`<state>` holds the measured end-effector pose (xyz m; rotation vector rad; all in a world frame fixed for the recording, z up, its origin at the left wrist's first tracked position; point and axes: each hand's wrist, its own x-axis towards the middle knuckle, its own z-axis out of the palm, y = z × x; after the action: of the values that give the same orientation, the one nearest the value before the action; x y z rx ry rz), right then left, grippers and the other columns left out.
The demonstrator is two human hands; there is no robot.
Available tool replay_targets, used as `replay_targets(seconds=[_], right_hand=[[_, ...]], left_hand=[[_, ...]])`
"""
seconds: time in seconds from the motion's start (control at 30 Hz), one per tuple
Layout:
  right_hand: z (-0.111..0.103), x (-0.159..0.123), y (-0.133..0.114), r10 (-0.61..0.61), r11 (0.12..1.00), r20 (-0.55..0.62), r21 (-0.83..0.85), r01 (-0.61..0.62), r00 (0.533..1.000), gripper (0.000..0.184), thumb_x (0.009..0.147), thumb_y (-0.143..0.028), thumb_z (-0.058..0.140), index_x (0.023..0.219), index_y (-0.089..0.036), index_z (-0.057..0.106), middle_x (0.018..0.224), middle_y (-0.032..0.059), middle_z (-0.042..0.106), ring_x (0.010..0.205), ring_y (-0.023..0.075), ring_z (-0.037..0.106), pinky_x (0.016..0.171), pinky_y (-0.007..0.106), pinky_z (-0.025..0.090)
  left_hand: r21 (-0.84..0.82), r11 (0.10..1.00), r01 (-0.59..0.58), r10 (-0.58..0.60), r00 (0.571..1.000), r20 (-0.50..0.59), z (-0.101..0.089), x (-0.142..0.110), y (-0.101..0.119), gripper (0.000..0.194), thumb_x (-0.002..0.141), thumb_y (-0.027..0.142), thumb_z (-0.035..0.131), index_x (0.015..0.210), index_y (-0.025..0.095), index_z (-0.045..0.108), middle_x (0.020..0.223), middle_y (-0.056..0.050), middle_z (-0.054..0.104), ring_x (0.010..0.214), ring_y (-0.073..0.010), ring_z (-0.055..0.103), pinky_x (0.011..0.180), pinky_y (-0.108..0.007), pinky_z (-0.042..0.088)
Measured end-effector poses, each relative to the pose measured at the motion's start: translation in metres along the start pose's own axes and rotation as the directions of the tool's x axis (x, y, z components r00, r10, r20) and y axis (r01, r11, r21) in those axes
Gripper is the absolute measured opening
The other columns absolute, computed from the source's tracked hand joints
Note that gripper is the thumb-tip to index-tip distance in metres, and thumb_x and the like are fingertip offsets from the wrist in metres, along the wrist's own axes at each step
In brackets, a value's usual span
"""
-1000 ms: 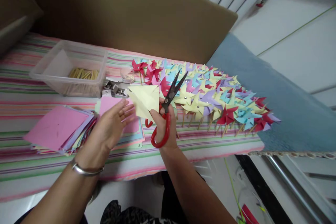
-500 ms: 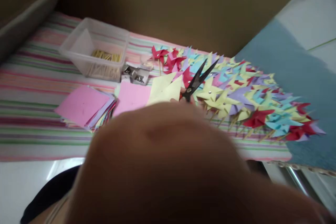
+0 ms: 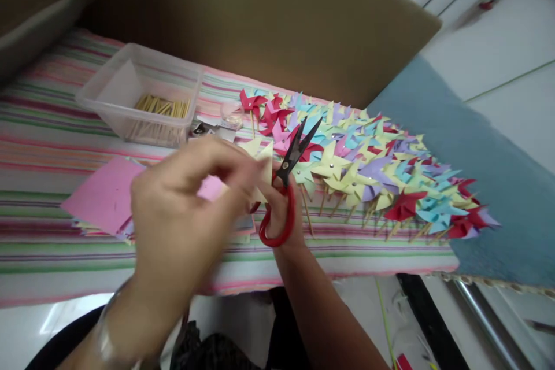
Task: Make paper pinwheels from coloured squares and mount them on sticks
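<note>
My right hand (image 3: pixel 280 202) has its fingers through the red handles of a pair of scissors (image 3: pixel 289 156), whose dark blades point up and stand apart. A pale yellow sheet of paper (image 3: pixel 265 153) with cut slits is beside the blades. My left hand (image 3: pixel 182 208), a bit blurred, pinches this sheet near its edge; its fingertips partly cover it. Beneath my hands lies a pink sheet (image 3: pixel 211 187), mostly hidden. To the left sits a stack of coloured paper squares (image 3: pixel 102 199) with pink on top.
Many paper pinwheels (image 3: pixel 332 166) on sticks spread over the striped cloth (image 3: pixel 39 243) at the right. A clear plastic box (image 3: pixel 97 98) holds short wooden sticks (image 3: pixel 162 107). Near it are a small box of metal bits (image 3: pixel 203 129) and a round clear container (image 3: pixel 232 115). Cardboard (image 3: pixel 243 29) stands behind.
A large blurred arm or hand that covered the lower middle is gone from there, and both my hands now show. The view has shifted, so the table things sit further left and lower.
</note>
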<state>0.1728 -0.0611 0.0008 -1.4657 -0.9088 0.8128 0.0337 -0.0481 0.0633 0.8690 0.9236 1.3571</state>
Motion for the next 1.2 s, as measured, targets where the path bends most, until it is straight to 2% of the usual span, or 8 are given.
replay_targets(seconds=[0.1,0.13,0.2,0.3,0.47,0.7,0.9,1.2], right_hand=[[-0.001,-0.003,0.000,-0.098,0.981,-0.119,0.156,0.116,0.988,0.023,0.076,-0.023,0.057,0.099,-0.022,0.053,0.077,-0.0032,0.049,0.067,0.0106,0.048,0.065,0.023,0.044],[-0.001,-0.003,-0.001,-0.118,0.970,-0.142,0.197,0.145,0.983,0.021,0.075,-0.022,0.059,0.095,-0.021,0.054,0.075,-0.0039,0.048,0.066,0.0100,0.048,0.065,0.023,0.043],[-0.001,-0.002,-0.002,-0.128,0.957,-0.155,0.241,0.163,0.980,0.021,0.075,-0.021,0.060,0.096,-0.021,0.055,0.073,-0.0047,0.048,0.064,0.0094,0.047,0.064,0.022,0.043],[0.000,-0.001,-0.004,-0.109,0.955,-0.140,0.259,0.142,0.984,0.025,0.075,-0.020,0.060,0.099,-0.022,0.055,0.072,-0.0050,0.049,0.062,0.0091,0.048,0.060,0.022,0.044],[0.003,-0.004,-0.010,-0.084,0.967,-0.127,0.229,0.112,0.988,0.024,0.074,-0.019,0.060,0.098,-0.021,0.056,0.075,-0.0035,0.052,0.063,0.0102,0.052,0.060,0.022,0.046],[0.009,-0.008,-0.010,-0.100,0.981,-0.083,0.156,0.112,0.992,0.029,0.076,-0.021,0.059,0.105,-0.019,0.055,0.086,0.0011,0.062,0.077,0.0152,0.058,0.071,0.027,0.049],[0.006,-0.013,-0.006,-0.004,0.995,0.112,0.104,-0.008,0.994,0.037,0.075,-0.023,0.060,0.112,-0.020,0.054,0.077,-0.0020,0.057,0.064,0.0118,0.055,0.060,0.024,0.046],[-0.008,-0.037,-0.014,0.167,0.974,0.482,-0.213,-0.069,0.860,0.031,0.074,-0.035,0.065,0.099,-0.018,0.064,0.060,-0.0057,0.044,0.052,0.0080,0.039,0.050,0.022,0.034]], left_hand=[[-0.017,0.999,-0.043,0.040,0.987,-0.158,-0.004,0.033,-0.019,0.024,0.071,0.028,0.074,0.094,0.025,0.066,0.103,0.000,0.066,0.104,-0.0191,0.058,0.091,-0.030,0.046],[-0.132,0.988,0.075,-0.095,0.984,-0.149,-0.006,0.040,-0.027,0.021,0.071,0.030,0.074,0.089,0.022,0.066,0.099,-0.003,0.066,0.100,-0.0189,0.059,0.087,-0.029,0.048],[-0.257,0.883,0.393,-0.400,0.916,0.028,-0.009,0.045,-0.040,0.027,0.076,0.041,0.067,0.089,0.017,0.066,0.103,-0.009,0.066,0.097,-0.0210,0.061,0.078,-0.030,0.053],[-0.288,0.785,0.548,-0.495,0.835,0.241,-0.007,0.039,-0.050,0.033,0.080,0.042,0.064,0.098,0.015,0.067,0.108,-0.012,0.065,0.092,-0.0218,0.063,0.067,-0.028,0.055],[-0.298,0.797,0.526,-0.498,0.850,0.171,-0.002,0.032,-0.052,0.020,0.070,0.022,0.075,0.090,0.018,0.070,0.099,-0.006,0.070,0.088,-0.0204,0.065,0.063,-0.026,0.056],[-0.232,0.856,0.462,-0.421,0.883,0.206,0.002,0.028,-0.058,0.028,0.065,0.018,0.078,0.092,0.017,0.070,0.094,-0.005,0.073,0.087,-0.0195,0.066,0.071,-0.025,0.055],[-0.158,0.930,0.331,-0.310,0.940,0.143,-0.019,0.049,-0.042,0.039,0.063,0.020,0.078,0.100,0.013,0.068,0.099,-0.009,0.072,0.090,-0.0235,0.066,0.075,-0.029,0.054],[-0.030,0.987,0.157,-0.157,0.988,0.000,-0.062,0.076,-0.010,0.040,0.057,0.021,0.082,0.094,0.011,0.070,0.091,-0.010,0.072,0.077,-0.0205,0.067,0.068,-0.027,0.053]])
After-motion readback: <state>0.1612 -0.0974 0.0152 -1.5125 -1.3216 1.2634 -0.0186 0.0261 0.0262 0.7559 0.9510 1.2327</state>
